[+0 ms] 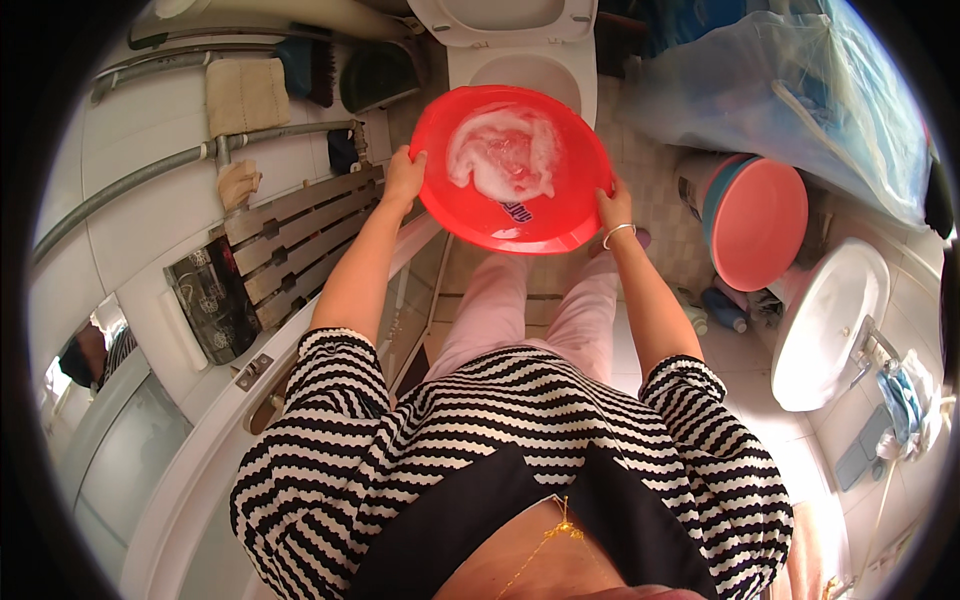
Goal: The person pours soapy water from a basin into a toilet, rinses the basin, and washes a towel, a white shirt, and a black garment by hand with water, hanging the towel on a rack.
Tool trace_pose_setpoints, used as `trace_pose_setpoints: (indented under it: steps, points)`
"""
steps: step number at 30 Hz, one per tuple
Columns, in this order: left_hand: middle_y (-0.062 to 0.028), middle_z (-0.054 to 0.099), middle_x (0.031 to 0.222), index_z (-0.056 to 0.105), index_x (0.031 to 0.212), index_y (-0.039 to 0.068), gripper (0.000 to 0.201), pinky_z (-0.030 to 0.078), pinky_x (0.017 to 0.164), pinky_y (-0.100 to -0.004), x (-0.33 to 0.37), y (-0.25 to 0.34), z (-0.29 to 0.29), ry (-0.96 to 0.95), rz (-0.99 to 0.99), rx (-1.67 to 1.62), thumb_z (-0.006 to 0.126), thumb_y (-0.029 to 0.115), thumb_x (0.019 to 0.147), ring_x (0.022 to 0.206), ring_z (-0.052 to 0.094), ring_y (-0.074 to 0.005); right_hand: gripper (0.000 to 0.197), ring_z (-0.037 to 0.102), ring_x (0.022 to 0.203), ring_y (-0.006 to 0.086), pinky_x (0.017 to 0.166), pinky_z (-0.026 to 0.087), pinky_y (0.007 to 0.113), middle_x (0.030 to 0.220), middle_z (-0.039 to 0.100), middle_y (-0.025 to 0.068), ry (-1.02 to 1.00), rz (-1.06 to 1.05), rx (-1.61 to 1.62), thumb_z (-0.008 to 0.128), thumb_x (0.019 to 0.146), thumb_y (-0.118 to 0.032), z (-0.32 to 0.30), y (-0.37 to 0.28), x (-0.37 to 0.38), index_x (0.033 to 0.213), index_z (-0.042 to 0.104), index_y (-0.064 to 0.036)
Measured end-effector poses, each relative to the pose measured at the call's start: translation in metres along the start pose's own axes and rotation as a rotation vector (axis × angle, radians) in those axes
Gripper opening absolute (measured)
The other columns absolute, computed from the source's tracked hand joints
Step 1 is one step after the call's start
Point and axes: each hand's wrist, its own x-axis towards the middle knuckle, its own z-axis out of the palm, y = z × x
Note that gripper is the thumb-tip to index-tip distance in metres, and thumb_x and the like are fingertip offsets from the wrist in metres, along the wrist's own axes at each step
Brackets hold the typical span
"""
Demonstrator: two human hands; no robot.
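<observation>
Red basin (440, 205), held up in both hands in the head view, is in front of the person, between them and the white toilet (460, 72), overlapping the front of its bowl in the picture. The left hand (403, 178) grips its left rim and the right hand (617, 204) its right rim, each thumb over the edge; the other fingers are mostly hidden beneath, so I cannot tell how closely they are pressed together. White suds (482, 186) lie inside, chiefly toward the far side, with a purple printed mark (517, 212) nearer the person. Judging from this, lifting is done, while emptying or setting down is left: the suds are in the basin and none shows spilled. Its open mouth faces up toward the head. The longer axis runs left to right, dipping slightly toward the right in the picture, though the fisheye lens may be stretching a round rim.
</observation>
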Motion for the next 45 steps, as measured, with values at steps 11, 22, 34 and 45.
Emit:
trace_pose_setpoints:
  steps: [11,22,34,45]
  points:
    - [-0.0131,0.066,0.092,0.062,0.096,-0.007,0.022,0.048,0.067,-0.0347,0.133,0.039,-0.021,-0.151,-0.151,-0.041,0.059,0.012,0.085,0.081,0.062,-0.0194,0.039,0.059,0.075,0.0178,0.060,0.047,0.030,0.092,0.062,0.0095,-0.366,0.484,0.228,0.052,0.083,-0.014,0.048,-0.012,-0.010,0.120,0.052,-0.0024]
    - [-0.0016,0.059,0.077,0.064,0.093,0.007,0.016,0.043,0.056,-0.0268,0.137,0.171,0.025,-0.295,-0.077,0.201,0.054,0.016,0.086,0.067,0.054,-0.0121,0.017,0.048,0.047,0.0097,0.038,0.042,0.021,0.063,0.053,-0.0013,-0.409,0.994,0.709,0.052,0.092,-0.025,0.067,-0.033,-0.023,0.083,0.055,-0.0108]
    - [-0.0066,0.063,0.086,0.065,0.108,0.001,0.034,0.049,0.070,-0.0310,0.084,0.277,0.131,-0.509,0.158,0.242,0.061,0.028,0.086,0.080,0.060,-0.0166,0.012,0.048,0.048,0.0077,0.038,0.041,0.019,0.063,0.053,-0.0033,-0.431,1.052,1.311,0.057,0.089,-0.020,0.045,-0.010,-0.043,0.079,0.055,-0.0134]
    - [-0.0046,0.065,0.089,0.065,0.109,0.000,0.027,0.047,0.071,-0.0269,0.086,0.224,0.070,-0.343,0.232,-0.012,0.056,0.016,0.089,0.079,0.059,-0.0133,0.012,0.049,0.050,0.0095,0.039,0.040,0.022,0.064,0.053,0.0005,-0.382,1.010,0.961,0.056,0.087,-0.023,0.064,-0.025,-0.028,0.083,0.056,-0.0109]
